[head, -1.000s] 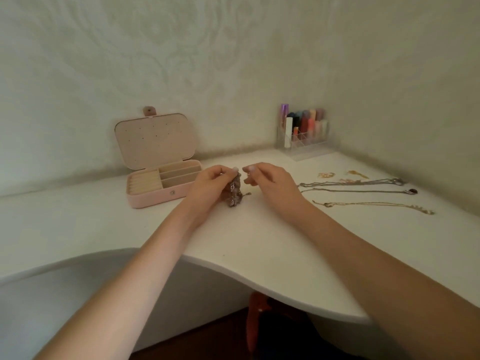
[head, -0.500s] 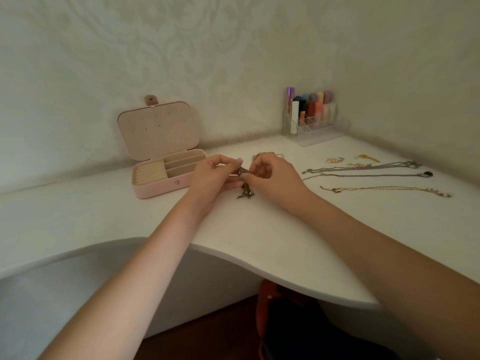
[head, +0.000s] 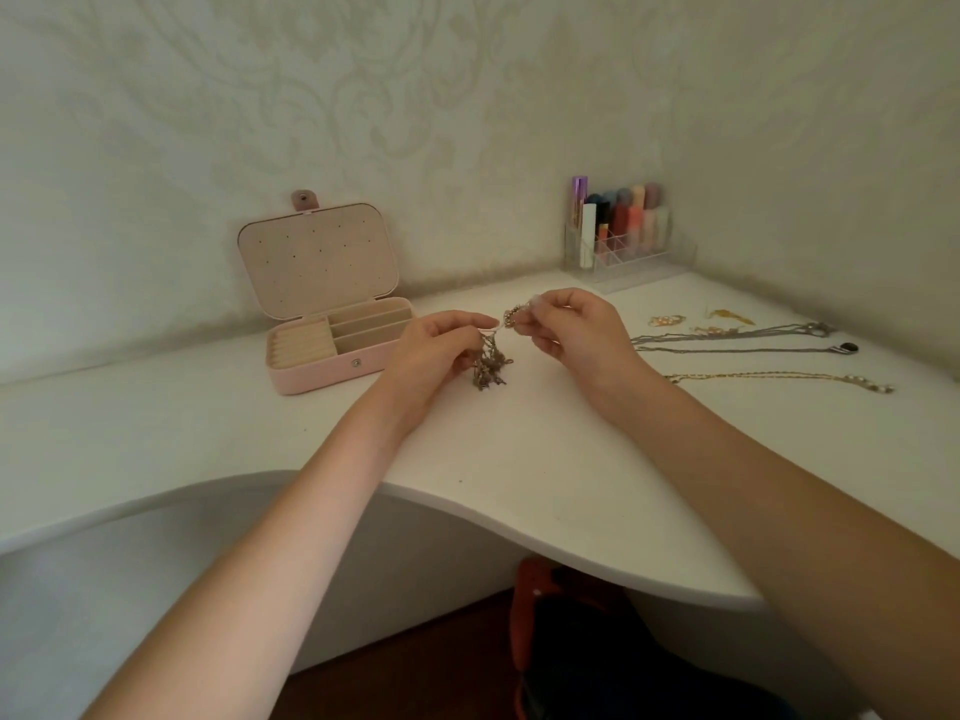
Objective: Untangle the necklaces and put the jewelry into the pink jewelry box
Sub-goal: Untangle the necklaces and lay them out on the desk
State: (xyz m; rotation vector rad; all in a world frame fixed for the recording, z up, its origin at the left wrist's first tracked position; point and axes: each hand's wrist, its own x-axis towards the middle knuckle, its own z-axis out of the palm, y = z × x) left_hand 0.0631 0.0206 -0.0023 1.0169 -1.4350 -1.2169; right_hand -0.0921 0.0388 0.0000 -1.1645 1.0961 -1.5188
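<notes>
A tangled clump of chains [head: 488, 367] hangs just above the white desk, pinched at its top by my left hand [head: 434, 350]. My right hand [head: 569, 330] pinches a small gold piece of the same tangle [head: 513, 315] a little higher and to the right. The pink jewelry box [head: 306, 379] stands open at the left, its lid upright against the wall and its compartments showing nothing inside. To the right lie three straightened necklaces: two grey ones [head: 727, 336] and a gold one [head: 779, 377].
Small gold earrings [head: 666, 320] and another gold piece [head: 730, 315] lie behind the necklaces. A clear organizer with cosmetics [head: 623, 231] stands in the wall corner. The desk's curved front edge [head: 519, 517] runs below my forearms; something red and dark sits under it.
My hands have drawn apart: the right one pulled a gold piece up and right out of the clump, while the left keeps the clump hanging.
</notes>
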